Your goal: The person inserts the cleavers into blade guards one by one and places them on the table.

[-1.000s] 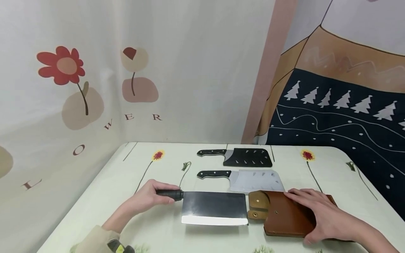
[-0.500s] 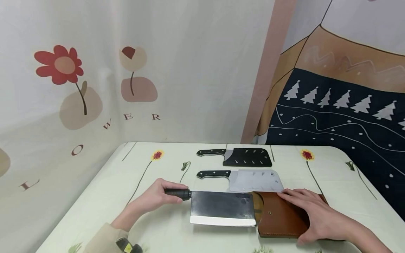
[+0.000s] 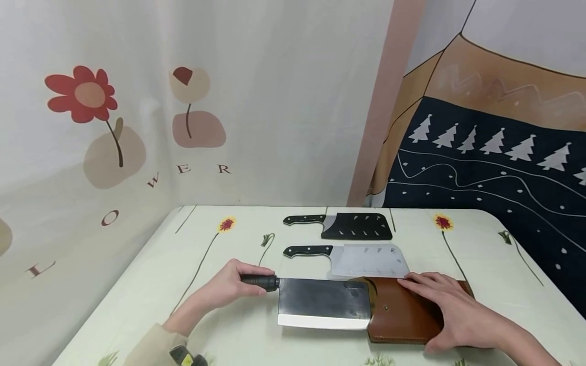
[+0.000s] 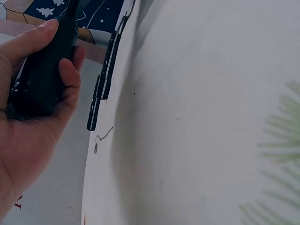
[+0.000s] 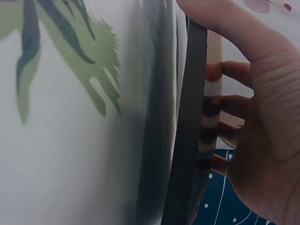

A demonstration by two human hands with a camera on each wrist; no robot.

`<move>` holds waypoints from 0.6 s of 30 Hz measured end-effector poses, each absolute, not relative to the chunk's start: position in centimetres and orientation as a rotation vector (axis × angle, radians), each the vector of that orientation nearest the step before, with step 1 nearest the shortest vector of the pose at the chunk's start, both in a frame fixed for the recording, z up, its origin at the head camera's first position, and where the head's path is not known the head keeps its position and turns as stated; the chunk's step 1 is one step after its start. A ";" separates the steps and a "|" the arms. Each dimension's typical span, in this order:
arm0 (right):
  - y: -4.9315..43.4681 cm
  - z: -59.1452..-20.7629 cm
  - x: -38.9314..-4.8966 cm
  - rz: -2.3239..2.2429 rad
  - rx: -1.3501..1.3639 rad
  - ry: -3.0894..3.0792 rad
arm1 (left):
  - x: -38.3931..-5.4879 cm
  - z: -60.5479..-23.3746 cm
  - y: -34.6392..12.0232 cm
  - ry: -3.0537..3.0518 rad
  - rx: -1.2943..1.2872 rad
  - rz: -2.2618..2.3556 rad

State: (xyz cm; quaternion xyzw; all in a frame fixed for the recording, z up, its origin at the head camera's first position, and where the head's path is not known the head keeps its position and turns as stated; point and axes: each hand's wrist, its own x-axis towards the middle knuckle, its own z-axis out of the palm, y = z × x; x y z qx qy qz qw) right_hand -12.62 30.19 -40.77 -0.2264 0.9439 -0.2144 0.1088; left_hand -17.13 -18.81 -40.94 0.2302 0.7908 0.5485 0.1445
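Observation:
My left hand [image 3: 235, 284] grips the black handle [image 4: 44, 70] of a cleaver [image 3: 324, 304], whose broad blade points right with its bright edge towards me. The blade's far end meets the mouth of a brown leather sheath [image 3: 403, 312]; whether any of it is inside I cannot tell. It covers most of the sheath's tan flap. Lying across the sheath, my right hand [image 3: 462, 317] holds it with the thumb at the near edge and the fingers towards the far edge. In the right wrist view the sheath's side edge [image 5: 190, 122] appears beside the thumb.
Behind the blade lies a cleaver in a whitish cover [image 3: 371, 260], close to the sheath. Farther back is another cleaver in a black cover [image 3: 357, 226]. All lie on a flower-printed tablecloth [image 3: 229, 335]. Printed curtains [image 3: 274, 101] hang at the table's back and left.
The cleaver has moved right over the flap, up to the sheath's mouth. The sheath and my right hand have shifted slightly left. Both covered cleavers stay put.

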 end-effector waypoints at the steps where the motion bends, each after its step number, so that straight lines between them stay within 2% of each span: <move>1: 30.1 -40.7 -12.6 -0.629 -0.662 2.777 | -17.1 -41.0 -18.7 2.277 0.668 1.583; 10: 29.7 -40.6 -12.9 -0.662 -0.678 2.772 | -17.2 -41.3 -18.0 2.257 0.675 1.597; 18: 29.4 -40.6 -13.1 -0.696 -0.834 2.760 | -17.1 -42.1 -17.4 2.250 0.688 1.593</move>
